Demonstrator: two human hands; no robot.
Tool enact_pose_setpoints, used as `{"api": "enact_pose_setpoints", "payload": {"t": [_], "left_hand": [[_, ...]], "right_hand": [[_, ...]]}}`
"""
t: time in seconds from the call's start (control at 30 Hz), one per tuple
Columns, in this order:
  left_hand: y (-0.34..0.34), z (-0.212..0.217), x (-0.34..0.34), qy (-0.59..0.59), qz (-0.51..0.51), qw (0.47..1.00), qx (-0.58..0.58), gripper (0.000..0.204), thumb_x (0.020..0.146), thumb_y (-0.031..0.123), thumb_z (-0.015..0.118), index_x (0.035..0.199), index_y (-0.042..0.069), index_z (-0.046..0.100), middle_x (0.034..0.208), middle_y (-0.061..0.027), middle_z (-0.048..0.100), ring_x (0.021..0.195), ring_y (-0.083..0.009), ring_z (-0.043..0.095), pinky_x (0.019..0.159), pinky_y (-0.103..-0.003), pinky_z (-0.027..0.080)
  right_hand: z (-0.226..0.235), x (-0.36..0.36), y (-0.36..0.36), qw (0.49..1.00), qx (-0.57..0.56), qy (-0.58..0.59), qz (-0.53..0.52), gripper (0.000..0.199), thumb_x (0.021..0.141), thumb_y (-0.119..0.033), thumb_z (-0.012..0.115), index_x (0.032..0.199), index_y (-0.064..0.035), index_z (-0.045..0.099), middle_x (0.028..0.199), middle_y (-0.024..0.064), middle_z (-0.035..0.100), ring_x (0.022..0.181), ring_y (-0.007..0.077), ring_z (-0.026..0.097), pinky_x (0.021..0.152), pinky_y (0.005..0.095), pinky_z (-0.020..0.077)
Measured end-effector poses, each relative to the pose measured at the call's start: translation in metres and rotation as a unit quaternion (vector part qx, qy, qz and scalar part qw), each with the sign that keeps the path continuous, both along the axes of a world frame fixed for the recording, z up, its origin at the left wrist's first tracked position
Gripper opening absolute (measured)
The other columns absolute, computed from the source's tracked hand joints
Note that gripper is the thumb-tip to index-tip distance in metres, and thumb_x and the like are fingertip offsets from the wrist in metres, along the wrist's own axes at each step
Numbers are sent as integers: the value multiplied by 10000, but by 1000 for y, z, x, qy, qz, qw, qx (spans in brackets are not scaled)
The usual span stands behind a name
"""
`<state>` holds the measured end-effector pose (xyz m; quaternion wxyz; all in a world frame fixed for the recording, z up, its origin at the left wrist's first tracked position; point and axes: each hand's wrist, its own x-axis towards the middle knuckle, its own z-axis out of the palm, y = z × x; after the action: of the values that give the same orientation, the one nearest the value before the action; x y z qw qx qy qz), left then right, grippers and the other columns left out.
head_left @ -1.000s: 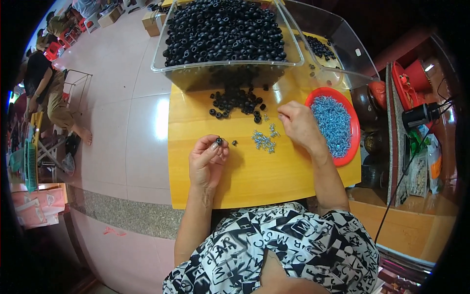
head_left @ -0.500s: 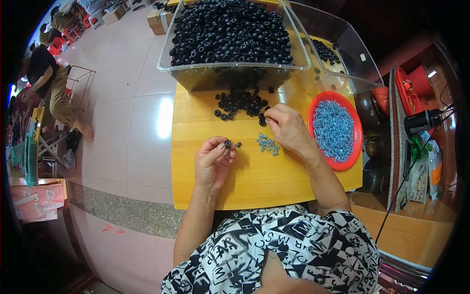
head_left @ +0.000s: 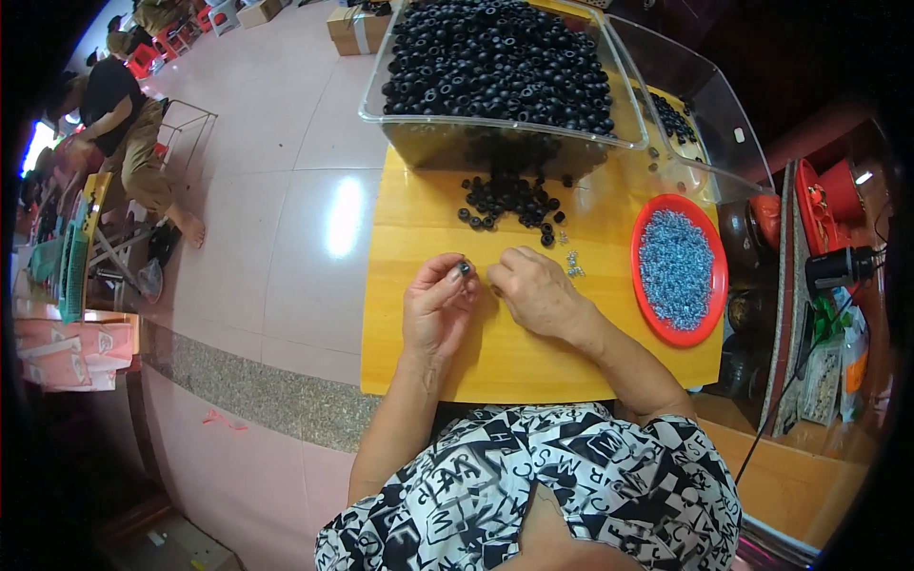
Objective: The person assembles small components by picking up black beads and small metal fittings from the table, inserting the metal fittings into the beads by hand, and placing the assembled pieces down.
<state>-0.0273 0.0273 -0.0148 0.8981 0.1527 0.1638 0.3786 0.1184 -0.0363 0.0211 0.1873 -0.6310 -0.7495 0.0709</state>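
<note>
A small black ring (head_left: 464,269) is sitting pinched between the thumb and forefinger tips of the left hand (head_left: 436,309), raised just above the yellow bench (head_left: 419,352) near its middle. The left fingers (head_left: 453,276) are pressing together on the ring, the remaining ones curling loosely underneath. The right hand (head_left: 539,293) is lying just beside the left, knuckles up, its fingers (head_left: 502,277) bunching together and pointing toward the ring; whether they are gripping anything cannot be told from this angle, since the fingertips are turning away from view.

Just beyond the right hand, a few small silvery metal pieces (head_left: 573,264) are lying on the bench. Farther out, a loose heap of black rings (head_left: 512,202) is spreading across the bench in front of a clear plastic bin (head_left: 381,90), which is brimming with the same black rings. To the person's right, a red round tray (head_left: 706,314) is resting on the bench edge and carrying a mound of small blue-grey metal parts (head_left: 674,266). A second clear container (head_left: 724,143) is standing behind the tray.

The person is wearing a black-and-white patterned garment (head_left: 533,495). On the pink tiled floor (head_left: 286,219) well to the left, another person (head_left: 124,124) is sitting low.
</note>
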Motion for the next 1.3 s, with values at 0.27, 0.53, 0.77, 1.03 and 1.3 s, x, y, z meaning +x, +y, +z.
{"api": "enact_pose_setpoints", "payload": {"t": [0.27,0.53,0.77,1.03,1.3], "left_hand": [[-4,2,4,4,-57,998,34,161,775,18,575,934,23,552,856,-96,566,740,-160,526,680,-249,434],[-6,4,3,44,-118,991,37,186,765,36,595,948,27,564,833,-98,586,687,-149,552,559,-237,453],[-9,8,6,85,-118,987,70,182,772,8,579,953,-3,565,826,-101,599,695,-149,568,579,-220,449],[-8,6,5,87,-105,987,87,203,754,14,594,951,-20,556,832,-117,600,691,-171,587,579,-214,484],[-13,9,6,126,-96,981,113,183,767,2,594,947,-10,569,821,-73,600,699,-128,574,610,-217,468]], "right_hand": [[19,8,-13,850,-100,491,-159,93,799,-27,528,884,2,553,705,44,575,593,105,527,531,219,417],[25,5,-21,762,-117,619,-152,90,773,10,551,862,-3,554,725,-24,533,640,29,485,545,161,389],[23,4,-25,759,-85,633,-127,119,757,25,558,875,10,554,799,7,551,699,46,502,600,174,409],[18,6,-25,720,-109,674,-126,127,773,8,567,900,17,564,777,19,568,673,61,519,585,172,422],[19,-2,-27,772,-81,614,-145,118,799,-7,551,900,52,564,789,31,586,708,78,545,618,206,442]]}}
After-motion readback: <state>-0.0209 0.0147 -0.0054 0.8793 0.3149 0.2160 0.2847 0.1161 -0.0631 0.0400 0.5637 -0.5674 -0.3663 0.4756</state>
